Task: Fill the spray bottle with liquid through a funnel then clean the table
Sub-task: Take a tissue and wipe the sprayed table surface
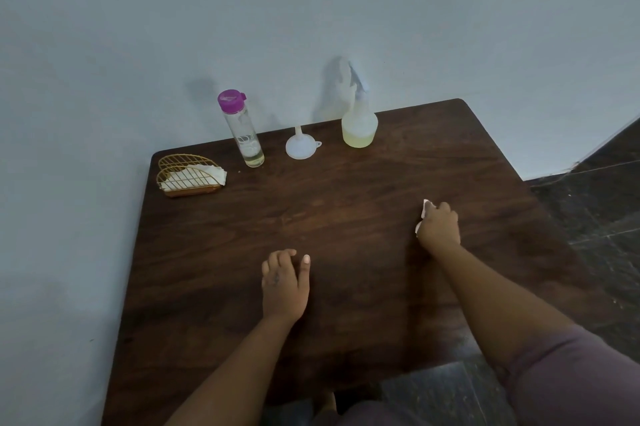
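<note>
Fingers of the right hand (439,226) are curled round a crumpled white tissue (425,209), which peeks out at the hand's upper left edge and at its lower left, and the hand presses it down on the dark brown wooden table (346,204) right of the frame's centre. The left hand (284,283) rests on the tabletop lower and nearer the middle of the frame, holding nothing, its fingers loosely bent and the thumb stretched out straight toward the upper right. Along the far edge of the table, in the upper middle of the frame, stands the translucent plastic spray bottle (359,121), upright with its long axis vertical, its pale trigger head at the top hard to make out against the light grey-blue wall (311,10); pale yellow liquid fills the lower part of its rounded body. Just left of it the small white plastic funnel (300,147) sits upside down, wide mouth flat on the wood and narrow spout pointing straight up. Further left a tall clear cylindrical bottle with a purple cap (242,129) stands upright, leaning slightly to the left in the wide-angle view, with only a little yellowish liquid at its bottom. Near the table's upper left corner a gold wire napkin holder (188,176) holds white tissues. Dark stone floor (606,218) shows at the right of the frame.
</note>
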{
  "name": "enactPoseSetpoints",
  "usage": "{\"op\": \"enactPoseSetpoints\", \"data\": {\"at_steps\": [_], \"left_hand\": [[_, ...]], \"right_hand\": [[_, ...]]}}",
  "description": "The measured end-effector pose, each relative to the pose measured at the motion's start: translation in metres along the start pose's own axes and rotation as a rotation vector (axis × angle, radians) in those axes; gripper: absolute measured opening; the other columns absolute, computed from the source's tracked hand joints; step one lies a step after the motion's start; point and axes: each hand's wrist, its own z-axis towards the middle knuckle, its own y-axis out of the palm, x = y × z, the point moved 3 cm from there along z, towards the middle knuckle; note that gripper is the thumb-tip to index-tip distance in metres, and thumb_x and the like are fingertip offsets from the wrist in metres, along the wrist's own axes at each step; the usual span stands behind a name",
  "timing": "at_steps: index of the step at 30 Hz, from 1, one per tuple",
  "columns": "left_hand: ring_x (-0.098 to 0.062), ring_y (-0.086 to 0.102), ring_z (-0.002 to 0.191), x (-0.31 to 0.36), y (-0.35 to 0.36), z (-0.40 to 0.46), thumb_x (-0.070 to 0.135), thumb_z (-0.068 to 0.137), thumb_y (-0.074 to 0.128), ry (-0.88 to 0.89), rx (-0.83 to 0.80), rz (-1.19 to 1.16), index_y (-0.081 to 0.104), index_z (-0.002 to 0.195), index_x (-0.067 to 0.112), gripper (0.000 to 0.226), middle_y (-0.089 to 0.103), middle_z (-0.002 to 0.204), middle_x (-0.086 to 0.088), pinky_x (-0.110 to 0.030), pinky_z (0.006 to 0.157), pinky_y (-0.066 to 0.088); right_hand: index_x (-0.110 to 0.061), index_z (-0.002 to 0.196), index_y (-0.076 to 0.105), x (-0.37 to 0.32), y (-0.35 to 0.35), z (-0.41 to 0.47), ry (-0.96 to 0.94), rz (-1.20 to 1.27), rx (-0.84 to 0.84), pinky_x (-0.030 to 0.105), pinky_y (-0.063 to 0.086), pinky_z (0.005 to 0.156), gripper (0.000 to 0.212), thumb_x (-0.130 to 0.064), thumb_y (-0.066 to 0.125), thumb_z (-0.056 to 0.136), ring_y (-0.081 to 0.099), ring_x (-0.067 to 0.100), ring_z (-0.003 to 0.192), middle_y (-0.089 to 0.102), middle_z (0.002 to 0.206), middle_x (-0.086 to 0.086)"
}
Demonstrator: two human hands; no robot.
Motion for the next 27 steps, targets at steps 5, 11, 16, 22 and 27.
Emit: {"op": "enactPoseSetpoints", "data": {"at_steps": [5, 11, 16, 22, 27], "left_hand": [[-0.023, 0.043, 0.119, -0.001, -0.001, 0.008, 0.042, 0.100, 0.041, -0.094, -0.007, -0.047, 0.053, 0.126, 0.009, 0.043, 0.050, 0.129, -0.007, -0.036, 0.098, 0.039], [-0.030, 0.042, 0.119, -0.009, -0.009, 0.027, 0.037, 0.098, 0.048, -0.107, 0.082, -0.133, 0.051, 0.126, 0.007, 0.041, 0.045, 0.133, -0.010, -0.041, 0.095, 0.040], [-0.027, 0.037, 0.129, -0.039, -0.023, 0.033, 0.040, 0.100, 0.042, -0.360, 0.135, -0.242, 0.048, 0.129, 0.010, 0.042, 0.040, 0.139, -0.009, -0.039, 0.098, 0.038], [-0.024, 0.046, 0.119, -0.074, -0.037, 0.037, 0.041, 0.100, 0.040, -0.347, 0.167, -0.317, 0.056, 0.112, 0.012, 0.035, 0.046, 0.124, -0.003, -0.039, 0.100, 0.042], [-0.024, 0.047, 0.117, -0.097, -0.053, 0.045, 0.038, 0.101, 0.042, -0.375, 0.193, -0.327, 0.056, 0.109, 0.010, 0.033, 0.049, 0.121, -0.005, -0.035, 0.096, 0.039]], "right_hand": [[-0.030, 0.122, 0.058, -0.071, 0.066, -0.081, -0.503, 0.021, -0.215, 0.040, 0.044, 0.101, 0.035, -0.041, 0.043, 0.092, 0.052, 0.018, 0.110, 0.054, 0.117, -0.001], [-0.015, 0.086, 0.069, -0.127, 0.065, -0.142, -1.027, 0.066, -0.331, 0.036, 0.050, 0.077, 0.012, -0.024, 0.062, 0.090, 0.058, 0.010, 0.085, 0.061, 0.091, -0.002], [-0.007, 0.117, 0.066, -0.088, 0.018, -0.009, -0.326, 0.109, 0.006, 0.039, 0.048, 0.087, 0.030, -0.006, 0.059, 0.087, 0.055, 0.031, 0.103, 0.057, 0.109, 0.015], [-0.018, 0.132, 0.053, -0.154, 0.052, 0.004, -0.435, -0.068, -0.088, 0.043, 0.038, 0.098, 0.043, -0.006, 0.045, 0.092, 0.039, 0.034, 0.119, 0.043, 0.131, 0.016], [-0.021, 0.082, 0.069, -0.234, 0.112, -0.098, -1.000, -0.031, -0.261, 0.040, 0.049, 0.087, 0.016, -0.036, 0.070, 0.080, 0.062, 0.019, 0.089, 0.065, 0.097, 0.003]]}}
